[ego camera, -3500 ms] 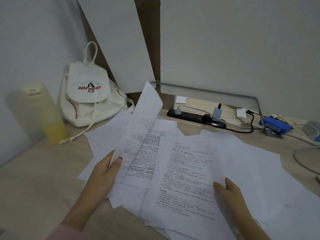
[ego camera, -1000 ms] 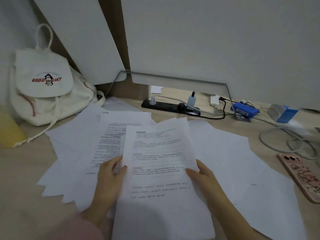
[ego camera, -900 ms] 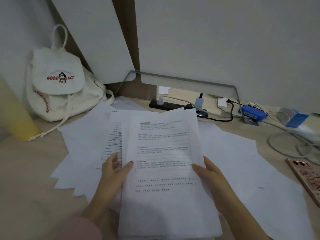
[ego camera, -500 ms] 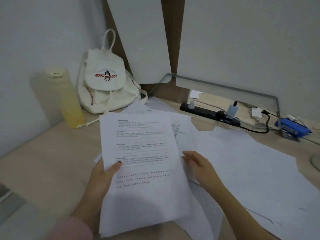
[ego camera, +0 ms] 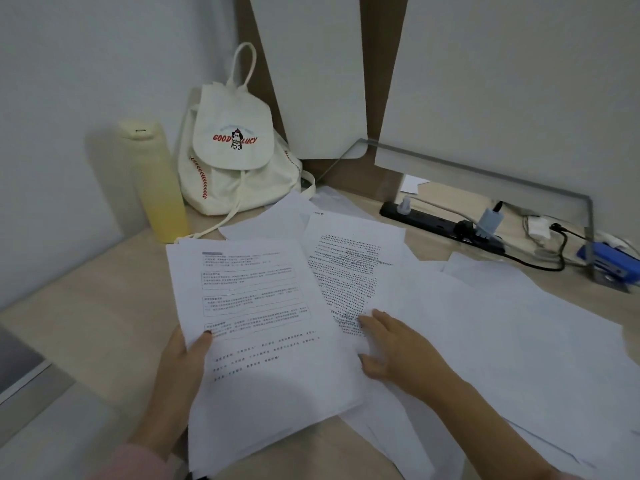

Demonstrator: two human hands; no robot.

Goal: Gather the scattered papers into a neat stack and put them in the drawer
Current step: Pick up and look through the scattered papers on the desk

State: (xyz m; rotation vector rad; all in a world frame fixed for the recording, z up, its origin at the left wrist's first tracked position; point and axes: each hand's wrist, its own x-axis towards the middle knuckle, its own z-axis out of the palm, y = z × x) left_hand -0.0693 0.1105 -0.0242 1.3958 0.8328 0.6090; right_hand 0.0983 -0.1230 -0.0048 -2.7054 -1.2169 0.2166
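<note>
The stack [ego camera: 263, 341] of printed sheets sits at the desk's [ego camera: 86, 306] near edge, pinched by the left hand [ego camera: 180, 368], thumb on top. The right hand [ego camera: 394, 348] lies open, seemingly flat, on loose papers [ego camera: 502, 341] spread rightward. Behind stand a bottle [ego camera: 156, 181], bag [ego camera: 235, 161] and power strip [ego camera: 440, 225]

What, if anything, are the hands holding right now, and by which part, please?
The left hand grips the gathered stack of papers at its left edge. The right hand holds nothing, lying flat on the loose sheets.
</note>
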